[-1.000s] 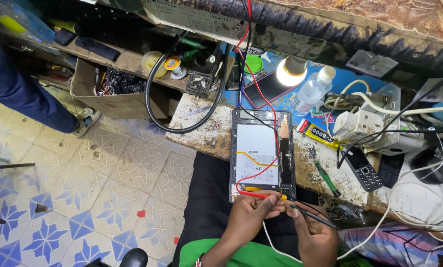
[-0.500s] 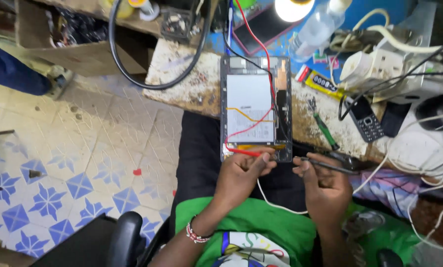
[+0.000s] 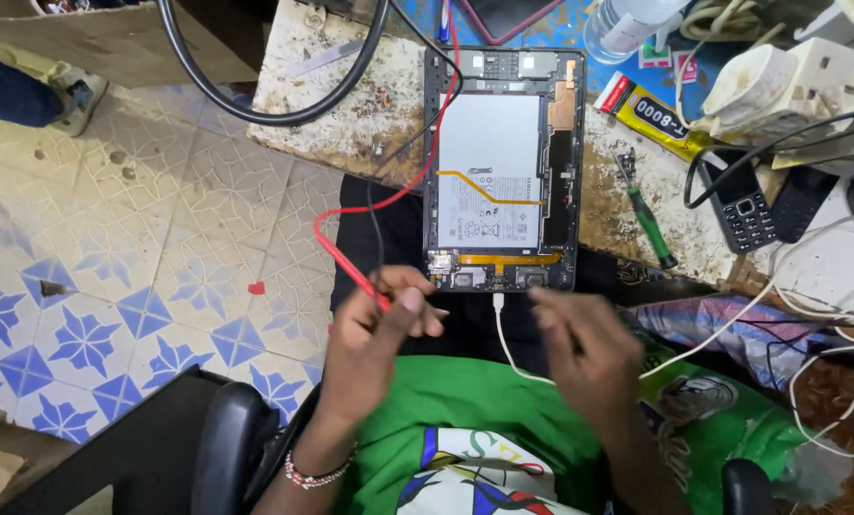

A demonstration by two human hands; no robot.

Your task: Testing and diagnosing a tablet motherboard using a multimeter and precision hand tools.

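Opened tablet [image 3: 501,170]: back cover off, pale battery and orange flex cables exposed, lying lengthwise at the near edge of the worktop [image 3: 351,105], its near end overhanging toward the person's lap. A white cable [image 3: 499,329] is plugged into its near end.

Left hand [image 3: 374,334]: closed in a pinch around the red probe [image 3: 351,272], whose red lead curves up and far across the tablet's left side. A black lead runs alongside it. The probe sits just left of the tablet's near corner, not touching the board.

Right hand [image 3: 584,348]: blurred, just near of the tablet's near right corner; whether it holds anything cannot be told.

Progress, as judged: device already opened and cabled; probing of the near-end board appears in hand, with neither hand on the board now. Reassembly looks undone.

Also present: green-handled screwdriver [image 3: 648,215], right of the tablet; yellow glue tube [image 3: 661,114]; keypad phone [image 3: 744,202]; thick black cable [image 3: 284,95], far left.
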